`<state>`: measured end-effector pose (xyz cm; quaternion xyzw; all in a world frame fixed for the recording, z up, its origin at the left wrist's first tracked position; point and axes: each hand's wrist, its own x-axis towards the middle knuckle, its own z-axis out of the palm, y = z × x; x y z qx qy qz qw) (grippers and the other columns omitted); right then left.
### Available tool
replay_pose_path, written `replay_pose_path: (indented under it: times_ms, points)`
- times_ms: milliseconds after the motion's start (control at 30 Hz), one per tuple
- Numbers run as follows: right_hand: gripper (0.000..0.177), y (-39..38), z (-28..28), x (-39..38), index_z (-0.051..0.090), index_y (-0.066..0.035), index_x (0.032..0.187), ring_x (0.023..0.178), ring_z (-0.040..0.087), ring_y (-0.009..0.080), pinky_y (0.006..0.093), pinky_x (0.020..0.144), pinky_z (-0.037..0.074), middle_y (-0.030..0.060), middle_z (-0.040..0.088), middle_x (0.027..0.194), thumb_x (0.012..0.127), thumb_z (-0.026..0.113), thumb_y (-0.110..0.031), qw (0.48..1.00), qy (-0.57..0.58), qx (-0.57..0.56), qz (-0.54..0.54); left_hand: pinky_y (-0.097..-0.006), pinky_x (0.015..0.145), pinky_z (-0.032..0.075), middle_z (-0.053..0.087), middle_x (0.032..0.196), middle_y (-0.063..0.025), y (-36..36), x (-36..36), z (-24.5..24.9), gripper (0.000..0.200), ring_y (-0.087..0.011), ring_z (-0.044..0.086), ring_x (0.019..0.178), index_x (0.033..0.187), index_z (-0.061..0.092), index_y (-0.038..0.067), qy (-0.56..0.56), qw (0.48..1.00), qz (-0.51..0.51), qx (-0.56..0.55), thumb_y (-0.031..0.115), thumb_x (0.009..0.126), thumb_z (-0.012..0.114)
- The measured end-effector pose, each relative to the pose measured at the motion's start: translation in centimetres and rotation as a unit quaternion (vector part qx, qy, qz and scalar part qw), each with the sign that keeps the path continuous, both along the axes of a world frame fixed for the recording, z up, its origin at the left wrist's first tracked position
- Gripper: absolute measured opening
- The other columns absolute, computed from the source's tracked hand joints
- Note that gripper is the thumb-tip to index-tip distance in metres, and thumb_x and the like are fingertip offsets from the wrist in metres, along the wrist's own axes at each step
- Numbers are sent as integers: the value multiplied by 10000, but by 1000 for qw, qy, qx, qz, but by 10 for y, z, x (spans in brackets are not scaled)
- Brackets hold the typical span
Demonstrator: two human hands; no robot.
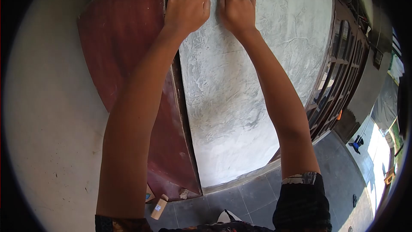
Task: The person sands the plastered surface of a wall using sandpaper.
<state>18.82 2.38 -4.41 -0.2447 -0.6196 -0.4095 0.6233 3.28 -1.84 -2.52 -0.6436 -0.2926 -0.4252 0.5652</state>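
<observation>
Both arms stretch up and forward against a grey-white plastered wall (240,116) with cracks and rough trowel marks. My left hand (189,6) lies against the wall near its left edge, fingers spread, with nothing in it. Beside it, a small gap to the right, my right hand (238,6) rests on the same surface, its fingers apart and empty. Some fingertips reach the top edge of the view. Just left of my left hand runs the dark edge of a red-brown wooden door (124,38).
A small cardboard box (159,207) and a stone-like lump (183,193) sit on the grey tiled floor (257,191) at the door's foot. Wood-framed windows (339,64) are at right. A pale wall (51,103) stands at left. Sandals (355,200) lie on the floor at lower right.
</observation>
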Motion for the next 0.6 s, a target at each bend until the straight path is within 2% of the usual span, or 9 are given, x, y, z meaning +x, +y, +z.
replay_pose_path:
  times_ms: [67, 133, 167, 233, 367, 433, 500, 567, 600]
  points:
    - [484, 1, -7, 0, 438, -108, 1552, 1513, 362, 360, 728, 1152, 267, 102, 416, 1629, 1102, 439, -286, 1000, 0, 7, 8, -511, 1256, 225, 458, 1590, -136, -1, -2, 1, 514, -285, 342, 1522, 1473, 516, 10, 1, 1000, 0, -7, 119, 971, 541]
    - [492, 3, -59, 0, 474, -87, 1527, 1507, 371, 350, 765, 1123, 269, 104, 418, 1626, 1066, 511, -254, 999, -3, -30, 16, -514, 1258, 222, 449, 1598, -133, 1, -2, 0, 518, -283, 331, 1529, 1477, 511, 11, -2, 1000, -2, -3, 121, 971, 538]
    - [496, -5, -91, -2, 482, -83, 1521, 1507, 371, 350, 756, 1128, 274, 101, 412, 1632, 1060, 527, -261, 998, -10, -67, -6, -514, 1258, 222, 449, 1598, -133, 2, -1, -2, 518, -283, 331, 1529, 1477, 511, 11, -1, 1000, -5, -6, 121, 971, 538]
    - [502, -15, -106, -1, 479, -85, 1523, 1506, 374, 346, 755, 1130, 271, 94, 409, 1636, 1055, 537, -260, 996, -30, -84, -28, -517, 1258, 220, 441, 1604, -131, 3, -1, 0, 519, -279, 325, 1534, 1480, 509, 14, -6, 1000, 5, 2, 121, 973, 534]
    - [460, -4, 6, 0, 487, -73, 1498, 1488, 392, 333, 750, 1115, 291, 70, 461, 1593, 1065, 501, -230, 1000, 2, -10, -3, -518, 1264, 210, 433, 1611, -130, 2, -1, 0, 522, -275, 320, 1538, 1487, 502, 17, -3, 1000, 8, -5, 120, 976, 531]
    - [592, 0, 20, 0, 421, 39, 1521, 1529, 277, 426, 664, 1221, 173, 234, 348, 1635, 1068, 444, -342, 997, -8, -76, 26, -518, 1268, 202, 429, 1614, -130, 3, -2, 0, 527, -270, 315, 1541, 1493, 498, 21, -7, 1000, 1, -10, 122, 977, 531]
    - [469, 2, -21, -3, 478, -79, 1510, 1496, 382, 335, 758, 1116, 283, 76, 442, 1608, 1068, 499, -233, 1000, 19, -3, -1, -518, 1269, 200, 428, 1615, -127, 5, -3, 1, 529, -269, 314, 1541, 1496, 495, 22, -4, 1000, 4, -2, 125, 979, 530]
    - [491, 1, -82, -4, 457, -99, 1539, 1517, 355, 344, 764, 1129, 263, 91, 409, 1632, 1073, 495, -247, 998, 1, -55, -13, -518, 1269, 198, 428, 1616, -125, 6, -3, -3, 530, -269, 313, 1542, 1499, 492, 23, -1, 1000, 2, 3, 128, 981, 529]
    - [491, -3, -88, -3, 458, -104, 1539, 1519, 354, 337, 765, 1127, 267, 86, 411, 1632, 1070, 499, -246, 998, -8, -57, -21, -519, 1268, 200, 428, 1616, -123, 6, -2, -3, 529, -269, 314, 1541, 1499, 492, 23, -2, 1000, 6, 6, 132, 983, 528]
